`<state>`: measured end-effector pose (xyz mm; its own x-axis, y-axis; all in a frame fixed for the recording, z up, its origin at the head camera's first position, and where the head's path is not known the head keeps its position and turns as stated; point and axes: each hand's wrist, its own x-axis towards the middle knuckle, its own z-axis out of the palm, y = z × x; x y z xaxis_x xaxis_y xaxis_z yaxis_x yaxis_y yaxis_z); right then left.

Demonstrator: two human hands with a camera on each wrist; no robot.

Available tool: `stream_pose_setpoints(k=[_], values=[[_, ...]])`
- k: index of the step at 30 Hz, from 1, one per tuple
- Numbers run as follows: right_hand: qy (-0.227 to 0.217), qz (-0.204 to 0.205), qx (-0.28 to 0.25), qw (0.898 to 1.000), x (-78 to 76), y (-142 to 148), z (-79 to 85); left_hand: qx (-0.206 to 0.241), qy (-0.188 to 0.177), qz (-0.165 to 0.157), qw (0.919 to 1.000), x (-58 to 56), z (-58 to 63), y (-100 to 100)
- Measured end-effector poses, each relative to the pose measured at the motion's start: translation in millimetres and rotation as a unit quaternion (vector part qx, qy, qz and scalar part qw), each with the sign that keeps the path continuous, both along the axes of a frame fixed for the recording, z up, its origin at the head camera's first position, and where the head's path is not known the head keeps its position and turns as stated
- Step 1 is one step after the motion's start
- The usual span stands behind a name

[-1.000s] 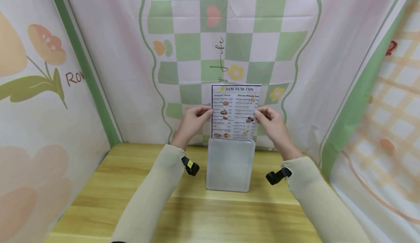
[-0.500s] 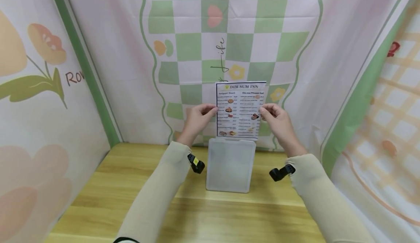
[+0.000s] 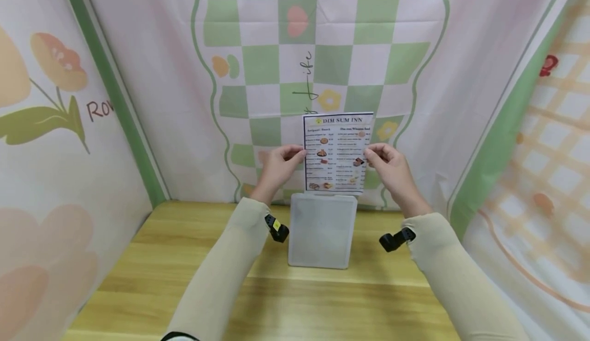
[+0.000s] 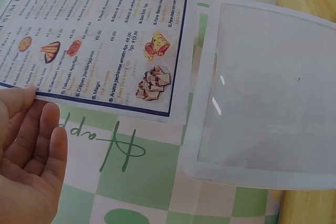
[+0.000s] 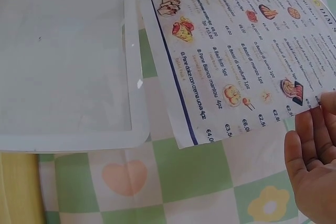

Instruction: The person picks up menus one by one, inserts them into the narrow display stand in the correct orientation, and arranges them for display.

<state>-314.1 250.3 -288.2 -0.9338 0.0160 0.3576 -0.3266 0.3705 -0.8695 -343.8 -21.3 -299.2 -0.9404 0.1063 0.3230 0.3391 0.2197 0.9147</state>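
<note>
A printed menu sheet [image 3: 337, 151] headed "DIM SUM INN" is held upright between both hands. My left hand [image 3: 278, 169] pinches its left edge between thumb and fingers, while my right hand [image 3: 392, 174] pinches the right edge. Just below the sheet stands a white-framed display holder [image 3: 321, 231] with a clear or frosted panel, upright on the table. In the left wrist view a narrow gap parts the sheet's bottom edge from the holder [image 4: 268, 93]. The right wrist view also shows the menu sheet [image 5: 236, 56] apart from the holder [image 5: 63, 66].
A wood-grain table [image 3: 184, 279] lies under the holder. Behind it hangs a green-and-white checked curtain [image 3: 338, 64], with more patterned cloth on the left [image 3: 60, 177] and right [image 3: 544, 177]. A black wrist camera [image 3: 276, 228] sits on the left sleeve.
Since a second ago both hands have carried the menu sheet slightly to the right and up, so its bottom edge stands clear of the holder's top. In the last half second they barely moved.
</note>
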Motion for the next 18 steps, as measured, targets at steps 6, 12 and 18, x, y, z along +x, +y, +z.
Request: stream_pose_setpoints(k=[6, 12, 18], values=[[-0.001, 0.0, 0.003, 1.0, 0.0, 0.1, 0.1, -0.004, -0.002, 0.001, 1.0, 1.0, -0.1, -0.4], [-0.006, 0.009, 0.0, 1.0, -1.6, 0.4, -2.5, -0.002, 0.002, 0.002, 1.0, 2.3, -1.2, -0.9], [-0.002, 0.018, -0.006, 1.0, -4.9, -2.0, -5.7, 0.01, 0.003, 0.004, 0.9999, 1.1, -5.4, -3.1]])
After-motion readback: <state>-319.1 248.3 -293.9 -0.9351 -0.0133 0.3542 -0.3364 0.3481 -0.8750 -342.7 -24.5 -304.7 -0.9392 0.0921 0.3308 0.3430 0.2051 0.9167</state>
